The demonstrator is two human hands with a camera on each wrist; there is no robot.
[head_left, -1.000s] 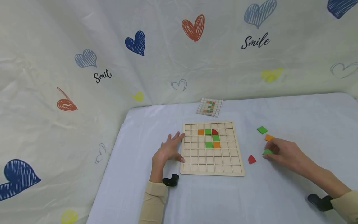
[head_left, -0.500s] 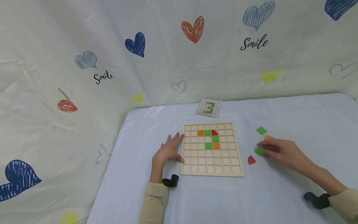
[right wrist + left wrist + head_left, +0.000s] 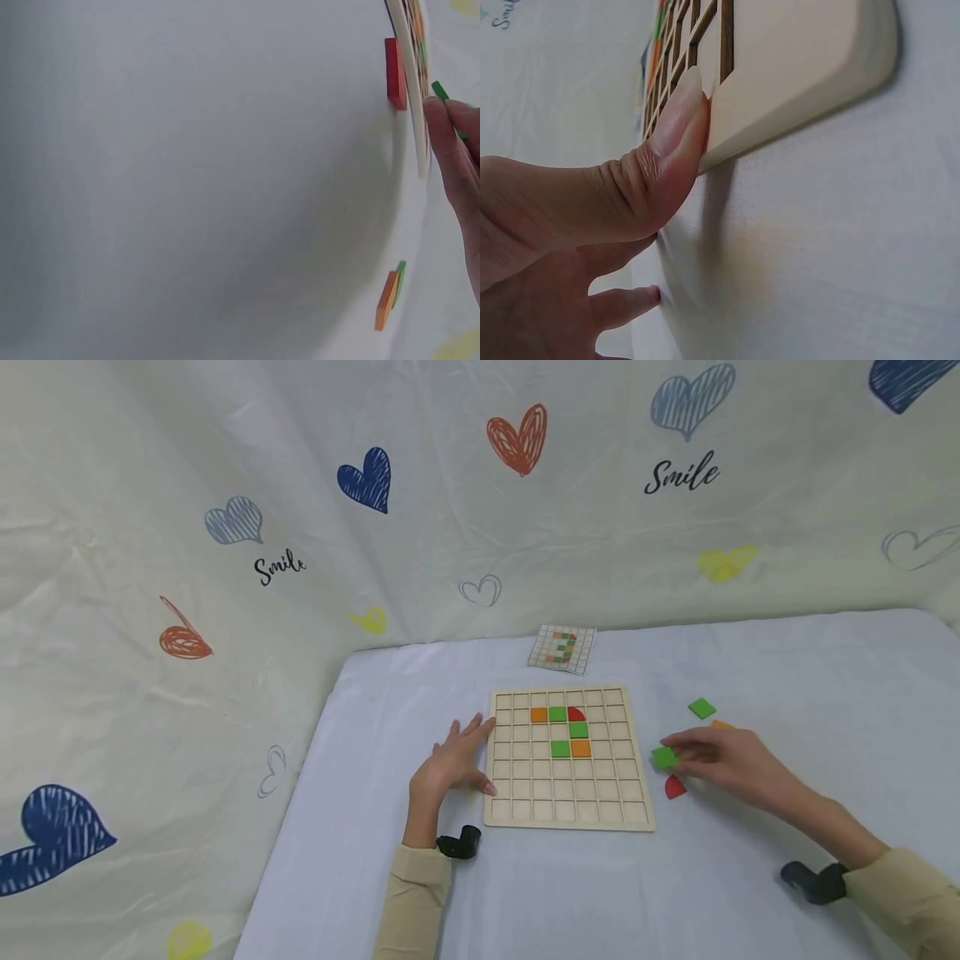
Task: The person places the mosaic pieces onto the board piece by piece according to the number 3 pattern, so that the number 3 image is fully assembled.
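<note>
A square wooden grid board point(image 3: 566, 789) lies on the table with orange, green and red tiles set in some of its upper cells. My left hand point(image 3: 448, 764) rests at the board's left edge, fingers spread; the left wrist view shows the thumb point(image 3: 671, 135) against the rim. Between thumb and fingertips my right hand point(image 3: 738, 764) pinches a green square tile point(image 3: 663, 757), just off the board's right side. Close below that tile lies a red quarter-circle tile point(image 3: 675, 787). In the right wrist view, the pinched green tile point(image 3: 439, 91) is seen edge-on above the tabletop.
Beyond the right hand lie another green tile point(image 3: 702, 708) and an orange tile point(image 3: 722, 724), the latter partly hidden by the hand. A printed pattern card point(image 3: 562, 649) lies behind the board. White cloth covers the table point(image 3: 360, 860), with a heart-printed curtain point(image 3: 420, 527) behind.
My right hand has picked up the green tile and carried it left toward the board, over the red tile's far side. My left hand stays at the board's edge.
</note>
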